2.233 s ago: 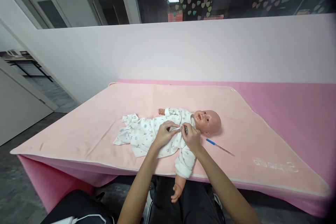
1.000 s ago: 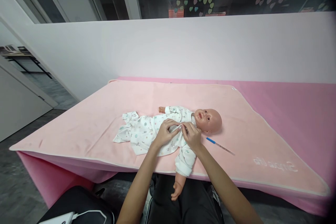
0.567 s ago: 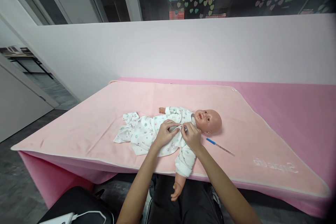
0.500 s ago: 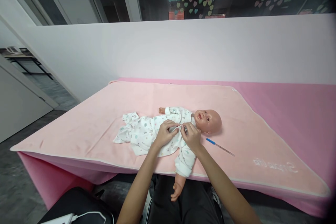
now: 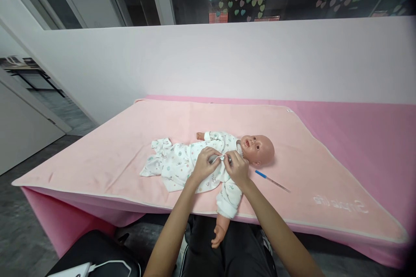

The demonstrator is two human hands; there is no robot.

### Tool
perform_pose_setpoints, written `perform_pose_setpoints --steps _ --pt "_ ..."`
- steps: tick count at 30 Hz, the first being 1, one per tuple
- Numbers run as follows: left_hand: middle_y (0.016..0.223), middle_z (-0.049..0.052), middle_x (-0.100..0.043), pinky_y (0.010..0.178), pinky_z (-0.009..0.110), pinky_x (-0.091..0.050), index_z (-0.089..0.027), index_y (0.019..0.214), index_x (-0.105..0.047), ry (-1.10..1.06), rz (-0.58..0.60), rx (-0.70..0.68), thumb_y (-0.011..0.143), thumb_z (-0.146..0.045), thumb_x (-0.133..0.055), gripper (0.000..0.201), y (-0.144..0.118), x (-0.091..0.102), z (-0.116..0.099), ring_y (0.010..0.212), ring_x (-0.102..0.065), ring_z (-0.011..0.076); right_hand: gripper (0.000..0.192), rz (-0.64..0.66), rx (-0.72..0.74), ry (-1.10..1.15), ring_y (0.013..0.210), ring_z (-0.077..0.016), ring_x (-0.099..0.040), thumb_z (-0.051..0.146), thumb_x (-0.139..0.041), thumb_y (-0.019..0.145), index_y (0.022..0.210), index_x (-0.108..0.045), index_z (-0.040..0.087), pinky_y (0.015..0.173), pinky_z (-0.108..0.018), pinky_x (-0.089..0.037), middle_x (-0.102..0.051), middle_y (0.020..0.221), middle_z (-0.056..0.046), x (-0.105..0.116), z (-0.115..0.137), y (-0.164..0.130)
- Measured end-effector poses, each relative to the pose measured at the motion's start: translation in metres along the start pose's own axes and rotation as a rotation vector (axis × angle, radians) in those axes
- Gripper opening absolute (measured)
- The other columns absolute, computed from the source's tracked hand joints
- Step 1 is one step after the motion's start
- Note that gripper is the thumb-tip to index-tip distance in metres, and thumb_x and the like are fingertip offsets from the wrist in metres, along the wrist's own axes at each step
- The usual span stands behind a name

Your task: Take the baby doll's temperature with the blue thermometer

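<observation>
Left hand (image 5: 204,165): on the doll's chest, thumb and fingers pinched together on the front edge of the white suit, just at 9 o'clock from the right hand.
Right hand (image 5: 238,167): fingers closed on the same front edge near the collar, fingertips touching the left hand's fingertips over a small fastener, too small to tell its kind.
Doll (image 5: 256,149): lies on its back on the blanket, head toward 3 o'clock, legs toward 9 o'clock; one bare forearm hangs over the near edge toward 6 o'clock.
Suit (image 5: 173,165): white with small coloured prints, on the doll's body; the leg end lies flat and loose at 9 o'clock.
Thermometer (image 5: 271,181): thin stick with a blue end, on the blanket at 4 o'clock from the doll's head, near it but apart.
Blanket (image 5: 130,147): pale pink, spread over the counter, near edge draping down.
Counter (image 5: 373,138): darker pink cover, bare at 3 o'clock.
Wall (image 5: 227,60): white partition at 12 o'clock behind the counter.
</observation>
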State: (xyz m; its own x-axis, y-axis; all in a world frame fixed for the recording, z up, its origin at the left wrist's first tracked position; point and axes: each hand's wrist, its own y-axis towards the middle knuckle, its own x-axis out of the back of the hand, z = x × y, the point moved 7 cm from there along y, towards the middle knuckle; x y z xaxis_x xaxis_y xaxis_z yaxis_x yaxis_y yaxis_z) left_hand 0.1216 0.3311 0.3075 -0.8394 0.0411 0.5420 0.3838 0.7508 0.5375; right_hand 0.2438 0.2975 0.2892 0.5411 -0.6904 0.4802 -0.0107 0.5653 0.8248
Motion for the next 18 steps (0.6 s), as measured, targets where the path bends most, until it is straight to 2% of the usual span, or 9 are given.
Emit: perform_pose_setpoints --steps 6,10,14,18 --pt "0.094 0.005 -0.059 0.09 0.035 -0.041 -0.019 0.083 -0.062 -0.072 0.012 0.012 0.079 -0.018 -0.053 0.009 0.0 0.0 0.004 0.095 -0.054 0.0185 0.015 0.003 -0.025 0.017 0.069 -0.0114 -0.059 0.022 -0.045 0.09 0.089 -0.059 0.018 0.06 -0.02 -0.04 -0.063 0.08 -0.004 0.001 -0.002 0.002" --pt "0.092 0.004 -0.061 0.09 0.036 -0.042 -0.019 0.086 -0.06 -0.104 0.023 0.038 0.08 -0.021 -0.054 0.009 0.0 0.0 0.004 0.093 -0.055 0.0188 0.017 -0.021 -0.002 0.04 0.079 -0.014 -0.061 0.027 -0.048 0.088 0.097 -0.058 0.017 0.063 -0.021 -0.045 -0.063 0.094 -0.007 0.004 0.0 0.001" --pt "0.093 0.004 -0.062 0.088 0.034 -0.044 -0.019 0.091 -0.058 -0.189 -0.01 0.1 0.077 -0.016 -0.053 0.016 -0.001 0.001 0.009 0.091 -0.057 0.0178 0.018 -0.008 0.037 0.017 0.083 -0.0156 -0.061 0.03 -0.051 0.084 0.094 -0.059 0.018 0.06 -0.022 -0.046 -0.061 0.099 -0.009 0.003 0.002 -0.001" --pt "0.091 0.004 -0.063 0.085 0.031 -0.044 -0.018 0.089 -0.059 -0.213 -0.01 0.113 0.076 -0.014 -0.052 0.015 -0.001 0.0 0.012 0.089 -0.057 0.0162 0.017 0.002 0.05 0.001 0.083 -0.0162 -0.061 0.029 -0.052 0.082 0.093 -0.058 0.018 0.059 -0.022 -0.047 -0.06 0.101 -0.009 0.002 0.003 -0.001"
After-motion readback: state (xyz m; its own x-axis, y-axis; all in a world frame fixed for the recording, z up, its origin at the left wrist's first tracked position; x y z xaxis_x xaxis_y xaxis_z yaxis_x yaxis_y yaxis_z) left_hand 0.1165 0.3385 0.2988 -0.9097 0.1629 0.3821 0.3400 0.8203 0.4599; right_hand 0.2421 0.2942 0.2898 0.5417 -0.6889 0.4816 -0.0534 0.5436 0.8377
